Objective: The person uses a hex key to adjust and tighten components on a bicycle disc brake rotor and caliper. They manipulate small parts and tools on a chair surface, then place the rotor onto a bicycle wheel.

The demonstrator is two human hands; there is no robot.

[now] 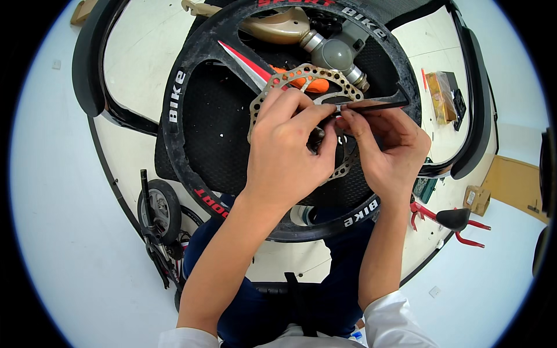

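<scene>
Operator: Where is the workpiece located?

Guide: The black spoked wheel (181, 151) lies flat on the black chair seat (223, 133) in front of you, above your knees. Its perforated brake disc (301, 71) faces up, with your hands over the middle.

Operator: What is the state of my right hand?

Guide: Your right hand (394, 145) is closed on the black L-shaped key (380, 107). The long leg runs along your fingers; the bent end points away from you, at the right.

Operator: And my left?

Guide: Your left hand (281, 145) is over the disc, its thumb and index finger curled toward the key's inner end. The fingertips overlap there, so you cannot tell whether they pinch a part.

Operator: What lies around the disc?

Guide: An orange item (318, 86) shows beneath its upper edge. Beyond it, a beige-and-grey jointed object (333, 55) lies near the far rim.
</scene>
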